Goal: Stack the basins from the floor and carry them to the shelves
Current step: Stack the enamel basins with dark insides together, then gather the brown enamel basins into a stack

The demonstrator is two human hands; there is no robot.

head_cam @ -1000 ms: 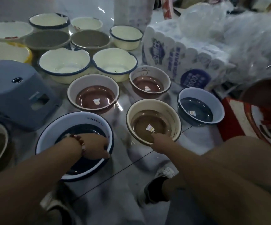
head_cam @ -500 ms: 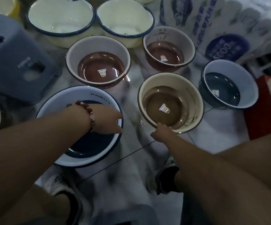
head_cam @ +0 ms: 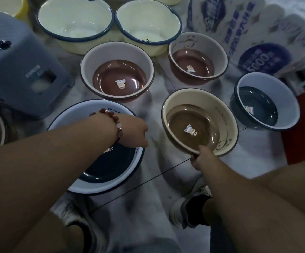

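While my left hand [head_cam: 136, 131] grips the rim of the blue basin [head_cam: 86, 172] at lower left, my right hand [head_cam: 200, 157] has pinched the tan basin [head_cam: 223, 121] and tipped its near edge up off the floor [head_cam: 166, 179], so stacking can begin.

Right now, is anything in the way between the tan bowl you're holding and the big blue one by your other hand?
Nothing visible. The right hand pinches the near rim of the tan basin, tilting it. Only bare floor lies between it and the big blue basin, where the left hand rests on the rim.
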